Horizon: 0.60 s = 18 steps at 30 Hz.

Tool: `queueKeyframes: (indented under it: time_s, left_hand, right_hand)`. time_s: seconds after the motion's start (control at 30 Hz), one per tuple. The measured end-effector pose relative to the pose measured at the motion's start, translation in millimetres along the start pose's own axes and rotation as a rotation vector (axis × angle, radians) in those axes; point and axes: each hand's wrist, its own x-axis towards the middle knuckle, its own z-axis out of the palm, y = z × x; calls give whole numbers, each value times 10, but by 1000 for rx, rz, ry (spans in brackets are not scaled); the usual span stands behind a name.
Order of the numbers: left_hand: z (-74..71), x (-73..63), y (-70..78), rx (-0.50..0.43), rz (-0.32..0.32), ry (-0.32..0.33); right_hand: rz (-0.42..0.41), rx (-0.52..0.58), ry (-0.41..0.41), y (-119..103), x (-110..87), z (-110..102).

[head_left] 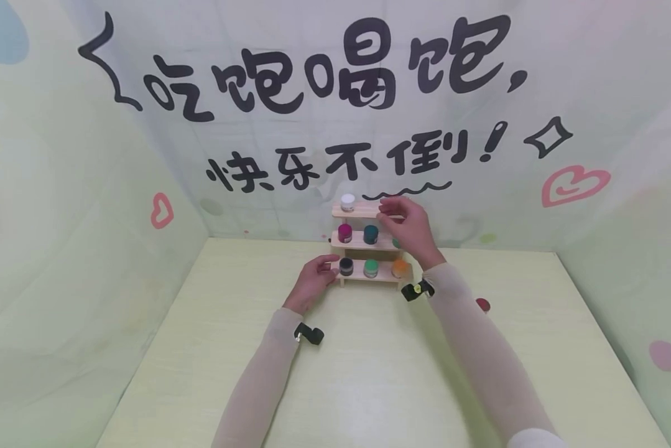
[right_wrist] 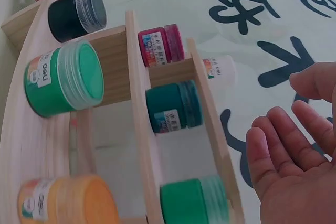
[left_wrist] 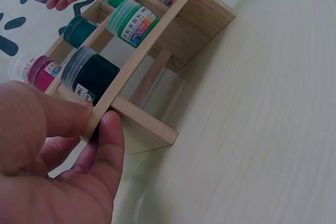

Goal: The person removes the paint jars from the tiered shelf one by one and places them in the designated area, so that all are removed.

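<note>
Extends both sleeves [head_left: 257, 386] from the near side over the pale desk [head_left: 346, 386], with a dark device [head_left: 311, 335] strapped at each wrist. At right on the desk, partly covered by the right sleeve: a round red thing [head_left: 483, 304], too hidden to tell more. Farther in, upright near the desk's far edge: a three-tier wooden rack [left_wrist: 199, 19]. With the left hand [head_left: 313, 281], grips the lowest, nearest tier [head_left: 359, 274] by its left end, thumb on one side of the board and fingers on the other, just beside the black jar [head_left: 346, 267]. To the right along that tier: a green jar [head_left: 371, 269], then an orange jar [head_left: 400, 269]. On the middle tier [head_left: 357, 239], farther and higher: a magenta jar [head_left: 344, 234] at left, a teal jar [head_left: 371, 234] at centre, a second green jar [right_wrist: 194, 200] at right. Holds the right hand [head_left: 410, 227] released, fingers loosely bent, near the right part of the top tier [head_left: 365, 210]. On that farthest tier, at left: a white jar [head_left: 347, 203]. Beyond: a backdrop [head_left: 481, 199] with black characters [head_left: 352, 158] and pink hearts [head_left: 570, 185].
</note>
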Motion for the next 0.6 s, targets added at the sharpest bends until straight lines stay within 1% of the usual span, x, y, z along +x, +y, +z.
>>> queueKeyframes:
  time_s: [0.2, 0.3, 0.4, 0.6]
  left_hand:
    - [2, 7, -12, 0, 12, -1]
    - [0, 7, -16, 2, 15, 0]
    - [1, 9, -19, 12, 13, 6]
    - [19, 13, -25, 8, 6, 12]
  right_hand:
    - [64, -35, -41, 2, 161, 187]
    - [103, -75, -66, -34, 234, 246]
    - [126, -107, -81, -85, 291, 289]
    - [109, -131, -123, -123, 382, 363]
